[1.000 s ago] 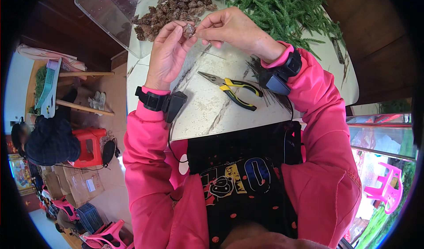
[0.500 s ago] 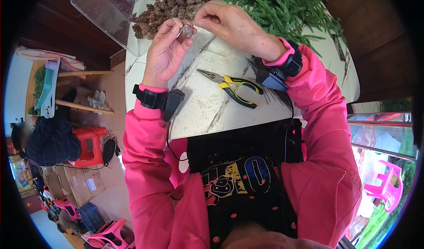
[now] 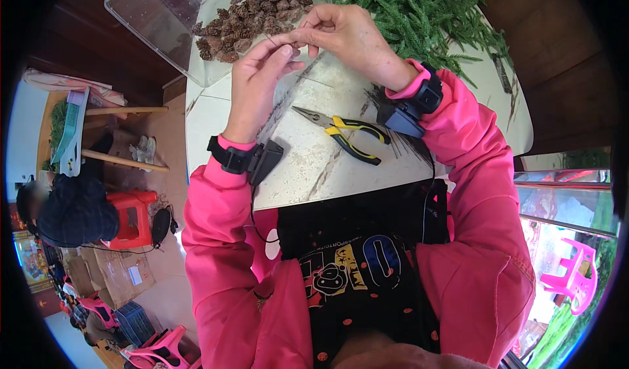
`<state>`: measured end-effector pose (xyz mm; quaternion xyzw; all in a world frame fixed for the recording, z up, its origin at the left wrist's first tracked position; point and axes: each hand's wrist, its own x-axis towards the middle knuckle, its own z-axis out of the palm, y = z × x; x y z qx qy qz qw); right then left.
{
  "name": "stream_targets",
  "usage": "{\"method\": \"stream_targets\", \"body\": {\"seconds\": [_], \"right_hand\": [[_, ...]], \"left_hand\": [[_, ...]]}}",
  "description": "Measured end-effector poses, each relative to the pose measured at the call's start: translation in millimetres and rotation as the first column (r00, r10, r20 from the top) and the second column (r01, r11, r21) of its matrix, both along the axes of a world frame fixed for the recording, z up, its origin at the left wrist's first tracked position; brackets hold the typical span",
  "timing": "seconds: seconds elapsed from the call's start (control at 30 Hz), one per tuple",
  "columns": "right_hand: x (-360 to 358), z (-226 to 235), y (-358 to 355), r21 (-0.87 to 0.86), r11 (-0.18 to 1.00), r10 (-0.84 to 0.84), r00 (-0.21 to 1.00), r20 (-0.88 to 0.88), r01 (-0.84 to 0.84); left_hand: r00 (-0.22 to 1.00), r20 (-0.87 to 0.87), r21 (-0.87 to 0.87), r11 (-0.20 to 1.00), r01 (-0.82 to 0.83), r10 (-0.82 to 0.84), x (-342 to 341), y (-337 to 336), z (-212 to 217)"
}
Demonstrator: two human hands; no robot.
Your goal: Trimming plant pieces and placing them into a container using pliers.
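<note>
My left hand [image 3: 263, 74] is raised over the table with its fingers curled closed, close against my right hand [image 3: 341, 38]. A thin dark wire [image 3: 271, 40] shows by the left fingertips. The small pine cone that was in the left fingers is now hidden by them. My right thumb and forefinger are pinched together where the hands meet, on what looks like the wire. Long-nose pliers [image 3: 350, 136] with yellow and black handles lie on the table below the hands, jaws pointing left. Beyond the hands is a heap of brown pine cones [image 3: 255, 15].
Green artificial fir sprigs [image 3: 413, 15] cover the far right of the marble-patterned table [image 3: 295, 179]. Several thin dark wires [image 3: 409, 147] lie near my right wrist. A clear plastic tray [image 3: 154, 32] stands far left. Another person [image 3: 78, 208] sits at left by a red stool [image 3: 134, 218].
My left hand has turned and moved slightly right, meeting the right hand. The pine cone has gone out of sight behind the fingers. The pliers have not visibly moved.
</note>
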<state>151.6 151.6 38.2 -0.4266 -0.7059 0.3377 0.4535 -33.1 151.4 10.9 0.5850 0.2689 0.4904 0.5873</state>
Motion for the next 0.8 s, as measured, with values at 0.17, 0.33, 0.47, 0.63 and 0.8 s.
{"method": "stream_targets", "body": {"seconds": [0.17, 0.33, 0.47, 0.63, 0.8], "right_hand": [[-2.8, -1.4, -2.2, 0.104, 0.994, -0.036, 0.999, 0.035, 0.032], [-9.4, 4.2, -11.1, 0.150, 0.988, -0.047, 0.987, 0.151, 0.024], [-9.0, -1.4, -8.7, 0.134, 0.991, -0.032, 0.988, 0.153, 0.012], [-7.8, -0.8, -6.5, 0.086, 0.996, -0.025, 0.997, 0.067, 0.019], [-5.7, -2.4, -2.6, -0.026, 1.000, 0.015, 0.999, -0.047, -0.017]], "left_hand": [[0.978, -0.195, 0.191, 0.981, -0.033, 0.071, 0.6, 1.3, -6.0], [0.936, -0.352, 0.156, 0.986, 0.053, 0.006, -6.0, 1.2, -8.6], [0.932, -0.357, 0.050, 0.995, 0.088, -0.064, -6.7, 2.2, -6.7], [0.981, -0.190, 0.093, 0.996, -0.009, 0.026, 0.9, -0.8, -2.1], [0.983, -0.135, 0.190, 0.977, -0.101, 0.128, -3.5, 2.1, -4.0]]}}
